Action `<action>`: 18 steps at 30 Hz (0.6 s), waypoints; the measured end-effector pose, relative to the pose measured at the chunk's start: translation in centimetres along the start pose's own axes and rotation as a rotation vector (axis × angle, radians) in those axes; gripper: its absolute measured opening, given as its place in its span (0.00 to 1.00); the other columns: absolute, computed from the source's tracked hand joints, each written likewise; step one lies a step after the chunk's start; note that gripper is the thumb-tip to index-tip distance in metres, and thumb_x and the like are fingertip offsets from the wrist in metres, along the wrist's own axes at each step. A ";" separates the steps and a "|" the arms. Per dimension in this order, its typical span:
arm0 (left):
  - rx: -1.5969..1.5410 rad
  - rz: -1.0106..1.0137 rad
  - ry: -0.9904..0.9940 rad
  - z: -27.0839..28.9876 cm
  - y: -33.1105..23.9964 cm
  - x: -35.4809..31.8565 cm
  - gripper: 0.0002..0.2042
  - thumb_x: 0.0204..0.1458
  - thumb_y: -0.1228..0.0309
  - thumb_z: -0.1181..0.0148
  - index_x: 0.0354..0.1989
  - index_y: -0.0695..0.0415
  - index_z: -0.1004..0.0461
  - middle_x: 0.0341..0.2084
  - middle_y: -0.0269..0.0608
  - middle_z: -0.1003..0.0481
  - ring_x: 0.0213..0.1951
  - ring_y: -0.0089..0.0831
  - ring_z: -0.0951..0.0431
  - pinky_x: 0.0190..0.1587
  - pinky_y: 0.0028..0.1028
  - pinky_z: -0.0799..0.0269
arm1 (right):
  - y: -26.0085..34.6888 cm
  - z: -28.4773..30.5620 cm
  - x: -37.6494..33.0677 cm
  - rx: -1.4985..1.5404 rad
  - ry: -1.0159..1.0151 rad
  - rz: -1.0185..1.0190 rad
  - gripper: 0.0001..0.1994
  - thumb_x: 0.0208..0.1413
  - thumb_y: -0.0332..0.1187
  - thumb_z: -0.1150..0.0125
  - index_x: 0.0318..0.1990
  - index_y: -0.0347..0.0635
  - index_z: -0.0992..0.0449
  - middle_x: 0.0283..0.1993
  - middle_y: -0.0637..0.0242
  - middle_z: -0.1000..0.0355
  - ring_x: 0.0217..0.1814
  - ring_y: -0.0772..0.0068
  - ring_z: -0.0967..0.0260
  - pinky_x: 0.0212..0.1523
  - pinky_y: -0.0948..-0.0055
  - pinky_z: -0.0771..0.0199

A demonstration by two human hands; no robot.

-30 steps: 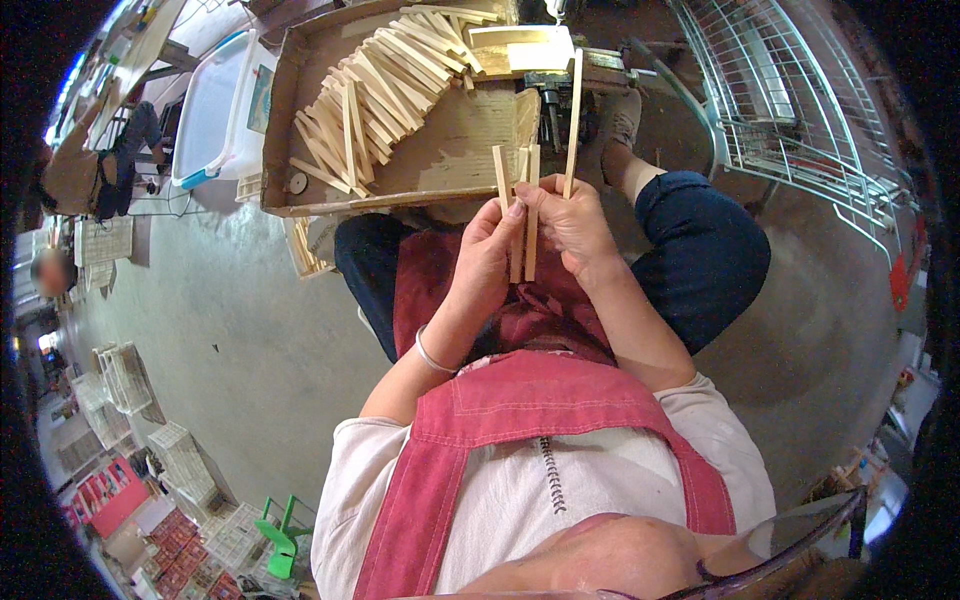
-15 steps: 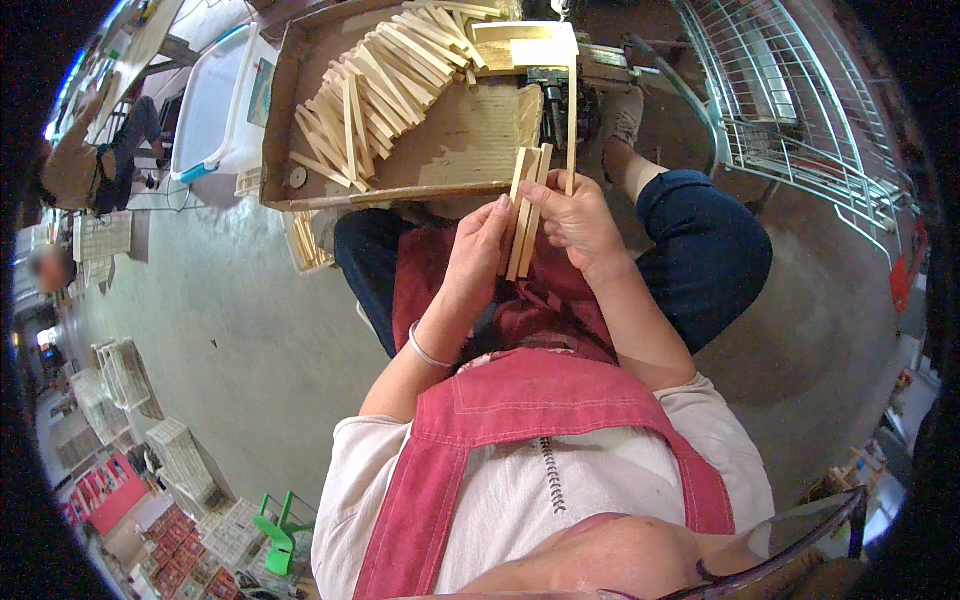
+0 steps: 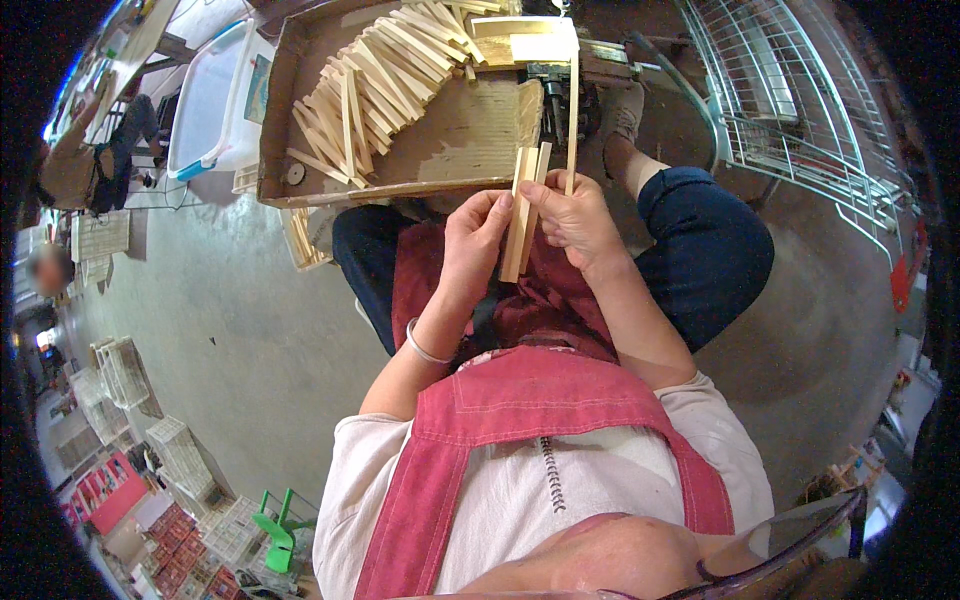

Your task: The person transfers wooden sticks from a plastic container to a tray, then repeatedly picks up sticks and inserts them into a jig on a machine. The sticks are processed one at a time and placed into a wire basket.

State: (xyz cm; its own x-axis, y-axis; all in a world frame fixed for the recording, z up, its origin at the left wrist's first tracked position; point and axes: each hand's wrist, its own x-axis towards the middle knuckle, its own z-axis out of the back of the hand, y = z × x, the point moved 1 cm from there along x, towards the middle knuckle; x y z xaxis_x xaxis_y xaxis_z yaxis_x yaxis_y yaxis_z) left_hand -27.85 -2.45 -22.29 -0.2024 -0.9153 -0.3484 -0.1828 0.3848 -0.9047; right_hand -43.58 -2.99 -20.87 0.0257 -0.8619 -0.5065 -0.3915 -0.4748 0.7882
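Several short pale wooden strips (image 3: 518,240) stand side by side in front of my apron, gripped from both sides. My left hand (image 3: 472,240) is closed with its thumb along their left side. My right hand (image 3: 574,218) pinches them from the right near their upper part. A longer, thin pale strip (image 3: 573,110) runs up from behind my right hand to a brightly lit plate (image 3: 543,47); I cannot tell whether my fingers touch it. Beyond my hands, a heap of similar wooden strips (image 3: 395,80) lies in a shallow cardboard box (image 3: 400,192).
A black metal machine part (image 3: 552,112) stands right of the box. Farther right is a wire cart (image 3: 790,140). A clear plastic bin (image 3: 212,105) is at the far left; a green chair (image 3: 280,535) and several pale crates (image 3: 182,460) stand at lower left.
The strips between my hands have come together; the gap that showed between them has closed. My left hand has shifted slightly left, while my right hand stays nearly still.
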 end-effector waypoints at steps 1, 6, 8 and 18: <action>0.061 -0.041 -0.005 0.0 -0.1 -0.1 0.13 0.66 0.64 0.44 0.47 0.63 0.22 0.33 0.33 0.20 0.32 0.18 0.24 0.37 0.21 0.26 | -0.2 0.1 0.2 -0.003 -0.009 0.033 0.08 0.58 0.34 0.30 0.34 0.45 0.25 0.20 0.80 0.34 0.13 0.90 0.46 0.11 0.85 0.50; 0.100 -0.041 0.059 -0.4 -0.8 -0.4 0.13 0.64 0.67 0.41 0.49 0.66 0.23 0.34 0.34 0.20 0.33 0.19 0.23 0.38 0.21 0.26 | -0.5 0.0 0.8 -0.005 -0.027 0.084 0.08 0.57 0.33 0.30 0.33 0.44 0.26 0.21 0.76 0.31 0.13 0.88 0.43 0.10 0.83 0.45; 0.075 0.034 0.136 0.0 -0.7 -0.5 0.13 0.63 0.68 0.40 0.49 0.66 0.23 0.33 0.34 0.20 0.33 0.19 0.23 0.38 0.21 0.26 | -0.2 -0.2 0.4 -0.010 -0.019 0.047 0.08 0.57 0.33 0.30 0.33 0.44 0.26 0.21 0.76 0.31 0.13 0.88 0.43 0.10 0.82 0.46; 0.002 0.079 0.171 0.6 -0.5 -0.2 0.10 0.59 0.69 0.34 0.41 0.65 0.20 0.30 0.34 0.20 0.31 0.19 0.23 0.35 0.22 0.26 | 1.1 -0.8 -0.2 -0.182 0.021 0.072 0.10 0.61 0.37 0.33 0.35 0.42 0.27 0.21 0.77 0.34 0.15 0.88 0.45 0.14 0.81 0.48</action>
State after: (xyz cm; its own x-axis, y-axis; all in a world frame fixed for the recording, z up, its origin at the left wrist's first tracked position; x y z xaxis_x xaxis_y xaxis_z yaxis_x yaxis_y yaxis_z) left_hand -27.16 -2.53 -21.92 -0.3771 -0.8483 -0.3718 -0.1579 0.4545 -0.8767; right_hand -43.33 -3.45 -19.60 0.0231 -0.8975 -0.4405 -0.2201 -0.4344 0.8734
